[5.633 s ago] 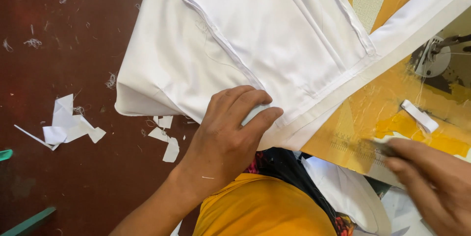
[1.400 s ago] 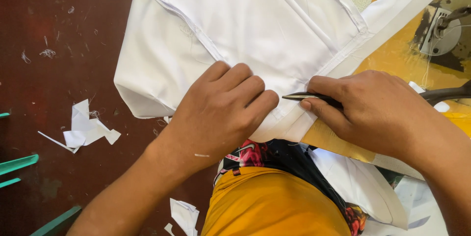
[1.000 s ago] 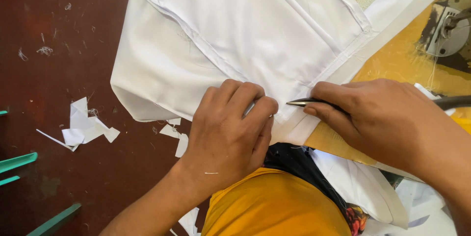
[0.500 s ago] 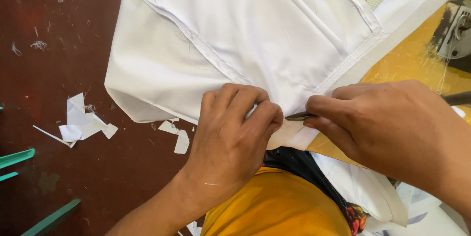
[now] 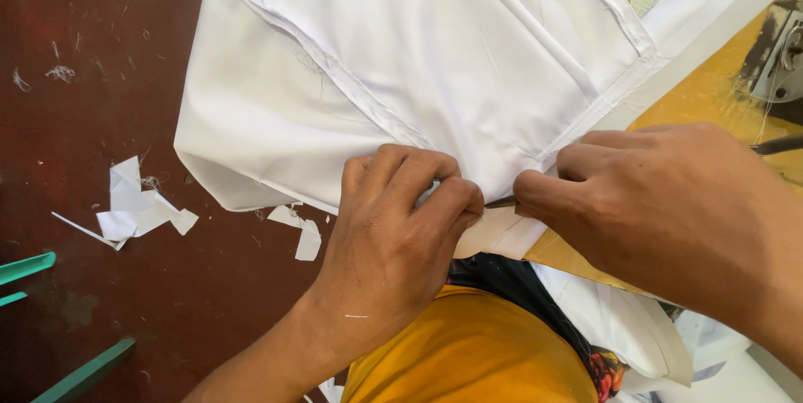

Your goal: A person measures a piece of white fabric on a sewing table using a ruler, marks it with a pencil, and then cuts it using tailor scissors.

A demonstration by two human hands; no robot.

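At fabric edge: left hand [image 5: 393,236] pinches white cloth [image 5: 435,60]; right hand [image 5: 669,210] holds snips [image 5: 502,201].

A: Where is there room for a hand?

B: On the left. The floor [image 5: 92,77] lies open there, with only paper scraps [image 5: 138,210] and threads on it, and green bars [image 5: 50,319] at the lower left edge.

A: And in the middle?

B: Blocked. The cloth [image 5: 418,60] covers the whole top, and the left hand [image 5: 393,244] and right hand [image 5: 661,202] meet at its lower edge, almost touching.

A: On the right?

B: Tight. The table [image 5: 719,93] shows only a narrow strip, with a machine part [image 5: 782,56] at its far edge.
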